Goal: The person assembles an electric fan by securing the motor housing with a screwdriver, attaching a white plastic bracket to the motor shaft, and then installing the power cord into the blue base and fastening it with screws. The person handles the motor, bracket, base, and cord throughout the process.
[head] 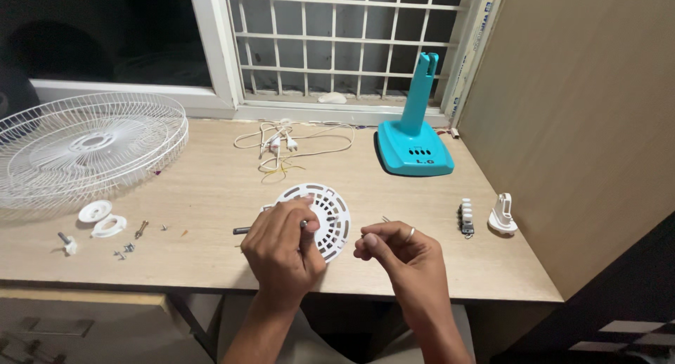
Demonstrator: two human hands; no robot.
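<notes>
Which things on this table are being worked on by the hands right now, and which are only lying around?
In use:
- left hand on the round white vented cover
- dark metal rod under that hand
- right hand pinching a small thin part, too small to tell

Lying about:
- wire fan guard
- teal stand base
- white cable
- loose screws
- switch block

My wooden table (211, 188) fills the middle of the frame, with the white wire fan guard (84, 146) at its upper left and small white caps and screws (105, 230) below that. The tangled white cord (288, 142) lies at upper centre, the teal fan base (415, 149) right of it, the white vented round cover (323, 213) at centre under my hands, and a switch block (465, 218) with a white clip (503, 215) at right.
</notes>
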